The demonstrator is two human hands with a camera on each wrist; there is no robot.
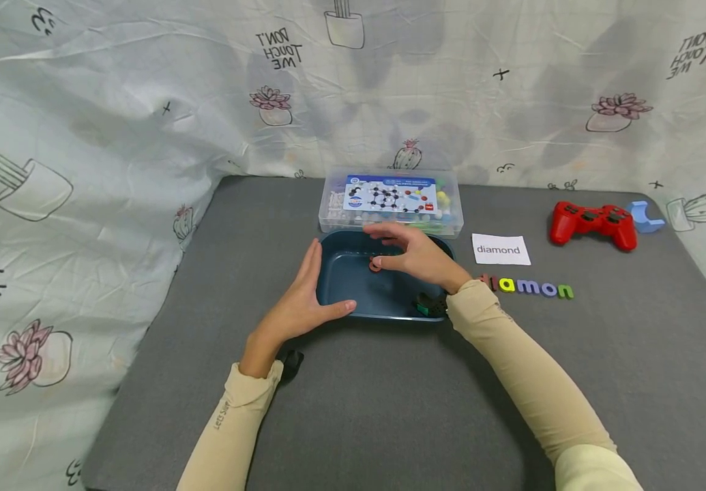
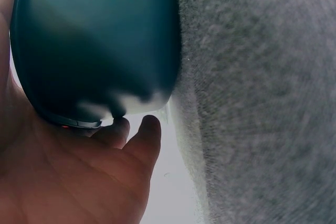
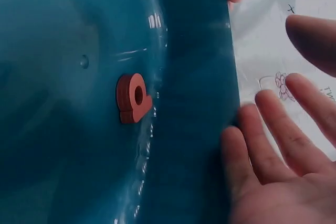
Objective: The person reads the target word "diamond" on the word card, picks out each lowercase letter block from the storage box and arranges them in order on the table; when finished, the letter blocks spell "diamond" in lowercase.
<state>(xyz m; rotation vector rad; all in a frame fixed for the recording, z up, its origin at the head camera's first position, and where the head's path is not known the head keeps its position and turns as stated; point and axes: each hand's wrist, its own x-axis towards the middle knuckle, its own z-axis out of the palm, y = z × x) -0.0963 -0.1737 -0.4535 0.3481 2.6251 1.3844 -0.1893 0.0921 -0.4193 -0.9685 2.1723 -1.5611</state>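
A blue-green plastic tray (image 1: 383, 290) stands on the grey table. One reddish-brown letter d (image 3: 135, 98) lies on its floor. My left hand (image 1: 297, 307) rests against the tray's left side, fingers extended along the outside and thumb across the front corner; its palm is at the rim in the left wrist view. My right hand (image 1: 417, 256) hovers over the tray, its spread fingers holding nothing and apart from the letter. To the right, small coloured letters (image 1: 527, 286) form a row reading "iamon" below a white card (image 1: 501, 249) printed "diamond". The row's left end is partly hidden by the right wrist.
Behind the tray stands a clear plastic box (image 1: 389, 201) of molecule model parts. A red game controller (image 1: 594, 224) lies at the far right, beside a light blue plastic piece (image 1: 644, 217). A printed cloth (image 1: 144, 102) hangs behind the table and along its left.
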